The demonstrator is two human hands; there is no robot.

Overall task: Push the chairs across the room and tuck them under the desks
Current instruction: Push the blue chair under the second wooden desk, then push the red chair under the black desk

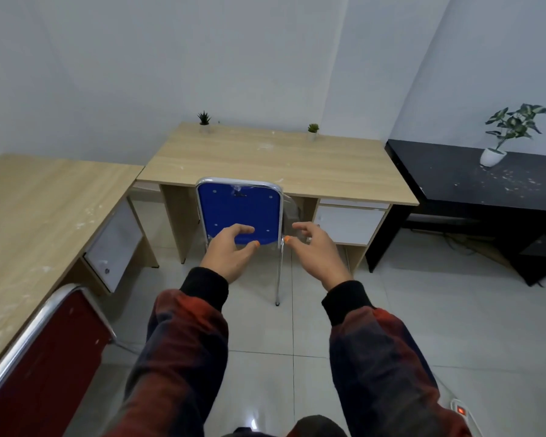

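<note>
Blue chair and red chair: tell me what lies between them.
In the head view, bare tiled floor and the person's left sleeve separate the blue chair from the red chair; no other furniture stands between them.

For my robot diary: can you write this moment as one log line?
blue chair: tucked under middle desk | left hand: open | right hand: open | red chair: at left desk

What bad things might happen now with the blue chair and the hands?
The blue chair is already tucked against the middle desk; a harder push might bang its metal frame on the desk edge. The left hand and right hand hover open near the backrest, so fingers might get pinched. The red chair stands close by on the left and might be bumped when turning.
</note>
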